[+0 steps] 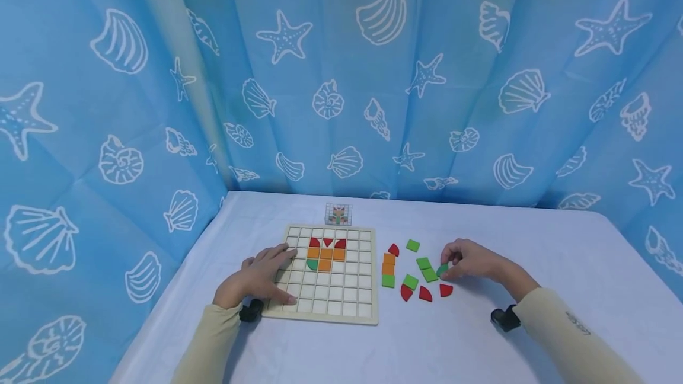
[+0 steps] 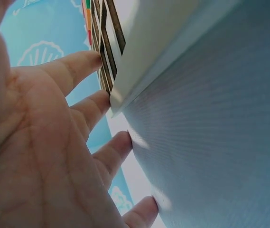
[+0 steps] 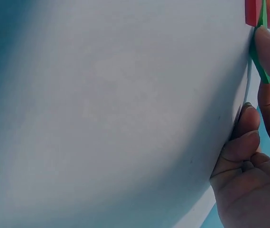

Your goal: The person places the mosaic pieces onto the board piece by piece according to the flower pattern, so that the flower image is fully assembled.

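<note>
My left hand (image 1: 257, 277) rests with spread fingers on the left side of a pale wooden grid board (image 1: 335, 294). In the left wrist view, two fingertips touch the board's edge and the other two fingertips lie on the cloth. Red, orange and green tiles fill some upper cells of the board, with an orange tile (image 1: 326, 253) near the middle of them. To the right of the board, my right hand (image 1: 472, 261) pinches a dark green quarter-circle tile (image 3: 258, 59) between thumb and finger, close to the tabletop. Its other fingers are curled against the cloth.
Loose tiles lie between board and right hand: orange squares (image 1: 389, 264), light green squares (image 1: 429, 275) and red quarter-circles (image 1: 425, 294). A small pattern card (image 1: 338, 214) lies behind the board. White cloth covers the table (image 1: 427, 342); a blue shell-print curtain (image 1: 341, 76) hangs behind.
</note>
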`<act>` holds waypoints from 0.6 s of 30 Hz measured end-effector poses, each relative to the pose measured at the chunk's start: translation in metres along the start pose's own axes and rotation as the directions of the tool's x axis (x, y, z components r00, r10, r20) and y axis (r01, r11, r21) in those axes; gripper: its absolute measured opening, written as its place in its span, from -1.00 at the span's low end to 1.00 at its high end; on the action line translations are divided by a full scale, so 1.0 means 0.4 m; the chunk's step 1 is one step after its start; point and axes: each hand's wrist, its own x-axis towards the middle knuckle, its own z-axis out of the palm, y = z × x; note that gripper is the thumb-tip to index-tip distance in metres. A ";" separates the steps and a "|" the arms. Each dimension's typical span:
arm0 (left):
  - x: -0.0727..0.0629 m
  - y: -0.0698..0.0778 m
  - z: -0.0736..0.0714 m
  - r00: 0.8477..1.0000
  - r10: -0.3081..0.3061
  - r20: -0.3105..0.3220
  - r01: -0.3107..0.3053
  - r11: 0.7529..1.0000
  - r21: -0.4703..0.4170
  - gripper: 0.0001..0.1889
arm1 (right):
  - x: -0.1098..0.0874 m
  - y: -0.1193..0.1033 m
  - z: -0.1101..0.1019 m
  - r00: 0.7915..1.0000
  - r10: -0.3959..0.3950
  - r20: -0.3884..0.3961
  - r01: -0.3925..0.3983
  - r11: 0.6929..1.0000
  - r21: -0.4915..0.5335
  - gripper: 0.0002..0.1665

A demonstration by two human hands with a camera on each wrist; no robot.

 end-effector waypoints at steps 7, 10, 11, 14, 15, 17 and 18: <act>0.010 -0.020 0.011 0.999 -0.036 -0.018 0.037 0.999 0.011 0.13 | 0.006 -0.005 0.006 1.000 -0.020 0.005 0.020 1.000 0.022 -0.66; 0.012 -0.024 0.011 0.999 -0.035 -0.028 0.036 0.999 0.012 0.12 | 0.007 -0.009 0.002 0.999 -0.034 0.008 0.034 0.999 0.013 -0.71; 0.011 -0.023 0.009 0.999 -0.030 -0.026 0.031 0.999 0.015 0.12 | 0.007 -0.010 0.001 0.999 -0.033 0.007 0.033 0.999 0.011 -0.73; 0.007 -0.015 0.004 1.000 -0.021 -0.015 0.021 1.000 0.006 0.11 | 0.008 -0.006 -0.003 1.000 -0.031 0.000 0.031 1.000 -0.001 -0.76; 0.006 -0.012 0.002 1.000 -0.021 -0.012 0.021 1.000 0.002 0.12 | 0.008 -0.004 -0.005 1.000 -0.026 -0.010 0.026 1.000 -0.006 -0.76; 0.002 -0.005 0.001 1.000 -0.013 -0.013 0.013 1.000 0.000 0.11 | 0.008 0.001 -0.008 0.999 -0.005 -0.033 0.005 1.000 -0.014 -0.75; 0.001 -0.003 0.002 1.000 -0.014 -0.013 0.014 1.000 -0.005 0.11 | 0.007 0.003 -0.011 0.999 -0.003 -0.038 0.002 1.000 -0.020 -0.74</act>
